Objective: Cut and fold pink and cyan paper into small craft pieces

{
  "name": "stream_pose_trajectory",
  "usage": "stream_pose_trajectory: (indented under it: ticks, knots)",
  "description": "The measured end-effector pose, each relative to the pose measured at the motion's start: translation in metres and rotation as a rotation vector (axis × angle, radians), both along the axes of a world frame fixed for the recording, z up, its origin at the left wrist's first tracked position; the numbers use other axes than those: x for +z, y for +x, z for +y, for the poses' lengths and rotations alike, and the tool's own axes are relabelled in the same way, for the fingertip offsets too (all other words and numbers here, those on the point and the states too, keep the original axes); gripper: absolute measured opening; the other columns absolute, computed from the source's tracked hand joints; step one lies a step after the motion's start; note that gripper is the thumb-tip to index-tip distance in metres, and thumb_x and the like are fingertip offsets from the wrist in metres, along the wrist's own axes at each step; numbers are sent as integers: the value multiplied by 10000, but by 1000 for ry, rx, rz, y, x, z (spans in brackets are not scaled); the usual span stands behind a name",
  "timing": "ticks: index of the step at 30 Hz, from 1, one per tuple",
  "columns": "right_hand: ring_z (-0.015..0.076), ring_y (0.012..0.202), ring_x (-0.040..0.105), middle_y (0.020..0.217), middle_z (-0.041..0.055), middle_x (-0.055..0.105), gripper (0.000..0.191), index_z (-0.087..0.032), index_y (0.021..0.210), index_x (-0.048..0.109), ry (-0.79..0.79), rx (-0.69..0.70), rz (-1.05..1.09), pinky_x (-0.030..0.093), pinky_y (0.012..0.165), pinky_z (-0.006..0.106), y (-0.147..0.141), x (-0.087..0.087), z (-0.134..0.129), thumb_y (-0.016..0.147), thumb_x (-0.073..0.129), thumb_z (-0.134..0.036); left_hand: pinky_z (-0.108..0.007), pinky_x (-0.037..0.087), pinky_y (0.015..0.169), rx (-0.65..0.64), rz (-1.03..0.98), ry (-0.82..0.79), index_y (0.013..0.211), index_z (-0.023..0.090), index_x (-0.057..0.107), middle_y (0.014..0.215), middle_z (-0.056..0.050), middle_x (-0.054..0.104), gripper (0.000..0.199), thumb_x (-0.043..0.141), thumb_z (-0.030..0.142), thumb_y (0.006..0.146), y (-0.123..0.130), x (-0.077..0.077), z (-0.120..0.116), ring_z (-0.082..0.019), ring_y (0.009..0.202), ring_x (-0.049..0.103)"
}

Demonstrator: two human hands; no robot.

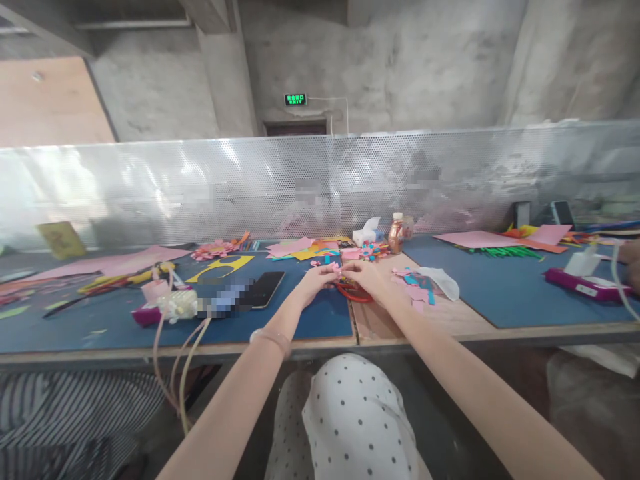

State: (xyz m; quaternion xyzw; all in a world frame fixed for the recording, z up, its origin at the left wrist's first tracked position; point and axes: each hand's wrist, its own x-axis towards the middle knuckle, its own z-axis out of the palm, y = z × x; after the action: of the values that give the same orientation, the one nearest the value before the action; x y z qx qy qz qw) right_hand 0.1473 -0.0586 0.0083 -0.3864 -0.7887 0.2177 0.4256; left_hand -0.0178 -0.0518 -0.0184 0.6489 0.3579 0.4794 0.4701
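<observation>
My left hand [317, 280] and my right hand [366, 276] meet over the middle of the table, fingertips close together. A small piece of pink paper [336, 267] is pinched between them; its exact shape is too small to tell. Under my hands is a red-rimmed round container [356, 293], partly covered by them, with contents I cannot make out. To the right of my right hand lie pink and blue paper scraps [415, 283] beside a clear plastic bag [444, 281]. Just beyond my hands is a cluster of pink and blue paper pieces [373, 251].
A black phone [269, 289] lies left of my hands. Yellow paper with cut-outs [225, 268] lies behind it. A tissue pack [367, 233] and a bottle [396, 233] stand by the perforated metal divider [300, 183]. Co-workers sit on both sides, partly in view.
</observation>
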Motion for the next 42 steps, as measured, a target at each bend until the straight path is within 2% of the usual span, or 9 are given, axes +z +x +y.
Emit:
stream_pose_trajectory:
  ticks: [6,12,16,21,29,36,42]
  knots:
    - [89,556,509,755,27,624,221,-137,847,612,-142,78,92,390,506,214,2,-6,5,717,550,-304,-329,469,712,2,22,7,883,109,571,873,-33,600,154,547,218,777,0,0,-1,-137,775,574]
    - [125,750,567,878,42,631,184,-144,876,612,-183,103,127,447,681,277,1,-5,3,737,539,-243,-328,471,711,20,39,5,887,106,571,885,-41,604,168,547,231,778,1,2,-2,-138,777,577]
    - [144,841,553,929,49,609,170,-123,878,599,-160,52,128,429,764,341,2,0,-2,767,526,-229,-330,473,706,24,56,9,887,108,569,893,-41,597,166,533,236,787,1,1,-2,-140,783,574]
    - [156,914,528,1001,54,597,141,-156,841,614,-111,23,117,394,828,343,4,2,-1,770,501,-203,-327,476,695,29,71,11,887,109,563,882,-38,591,165,517,241,798,2,0,-1,-138,774,571]
    - [111,638,556,770,29,619,271,-131,861,588,-208,81,122,449,608,274,3,-12,17,758,529,-374,-329,477,699,12,97,9,898,111,562,898,-42,590,172,512,245,802,2,2,-4,-141,787,571]
    - [84,561,526,696,1,591,268,-122,852,577,-272,142,153,433,558,243,3,-15,21,736,567,-364,-310,480,665,19,122,8,873,108,564,840,-29,593,170,510,253,803,2,2,-4,-125,726,572]
    - [82,576,523,729,7,603,273,-133,861,589,-279,158,180,421,560,229,3,-12,16,695,596,-349,-336,475,707,-5,115,24,910,112,562,895,-42,593,186,508,255,804,1,0,-4,-142,783,574]
